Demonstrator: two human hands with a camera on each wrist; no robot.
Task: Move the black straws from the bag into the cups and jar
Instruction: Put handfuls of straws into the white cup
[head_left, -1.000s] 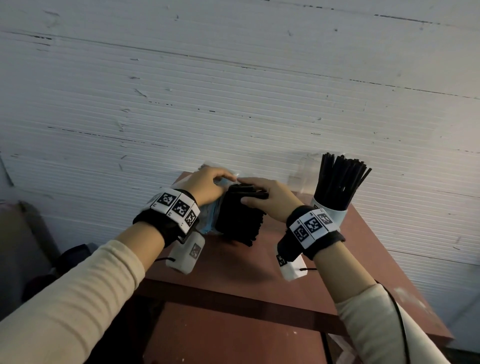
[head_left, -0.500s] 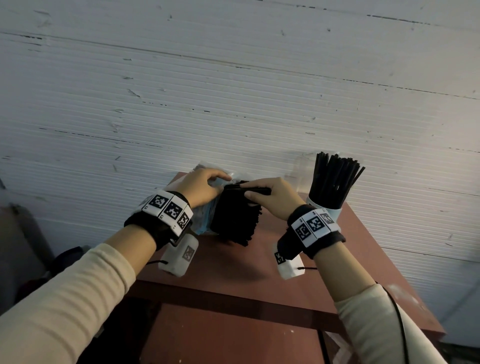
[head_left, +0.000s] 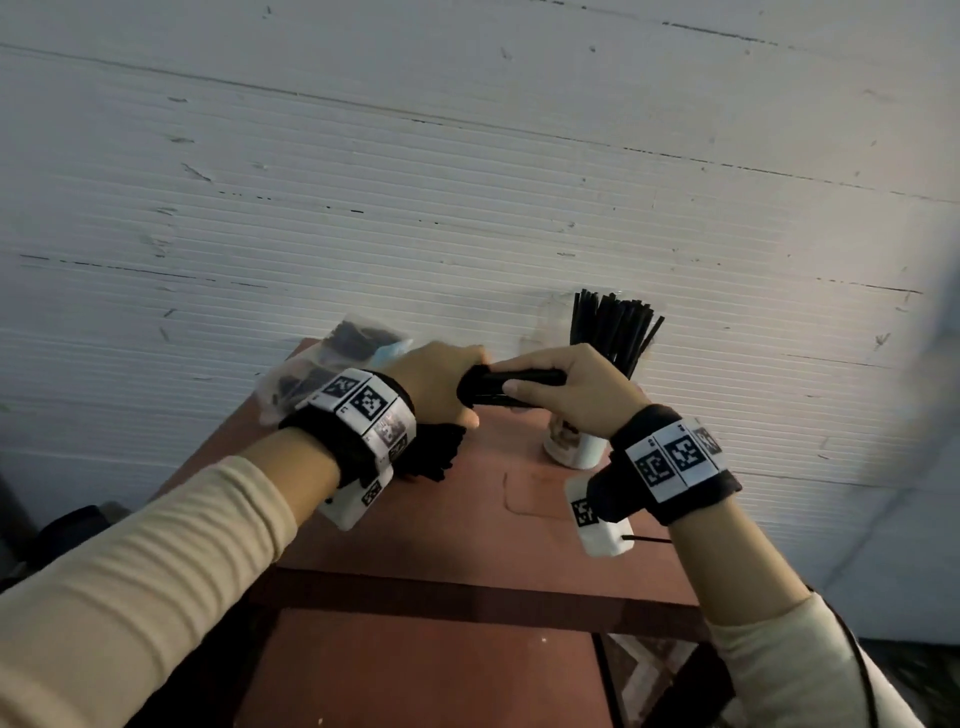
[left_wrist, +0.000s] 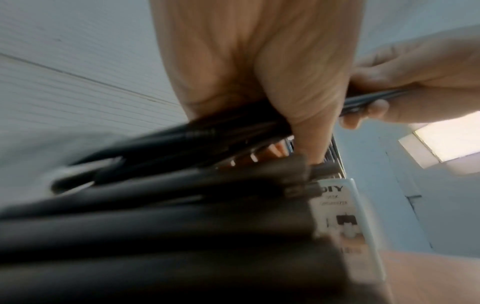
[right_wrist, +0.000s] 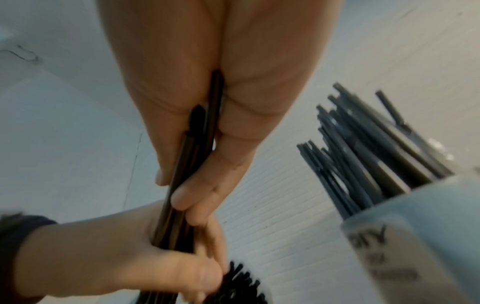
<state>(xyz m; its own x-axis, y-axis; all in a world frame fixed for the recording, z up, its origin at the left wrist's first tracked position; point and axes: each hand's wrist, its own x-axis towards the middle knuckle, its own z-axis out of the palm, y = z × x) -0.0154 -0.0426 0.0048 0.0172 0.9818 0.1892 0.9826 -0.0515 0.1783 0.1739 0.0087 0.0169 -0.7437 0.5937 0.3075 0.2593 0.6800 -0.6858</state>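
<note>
While both hands clutch one straw bundle (head_left: 511, 387) above the table (head_left: 467, 540), L hand (head_left: 434, 384) at its left end, R hand (head_left: 574, 387) at its right, the bag (head_left: 332, 364) lies far left & a cup (head_left: 574, 447) w/ straws, seemingly white, stands right.

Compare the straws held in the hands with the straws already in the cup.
The held straws lie roughly level, gripped between the left hand and right hand; the cup straws stand upright in the white cup. The held straws are squeezed into a tight bundle; the cup straws fan apart at their tops. Both sets are thin and black.
</note>
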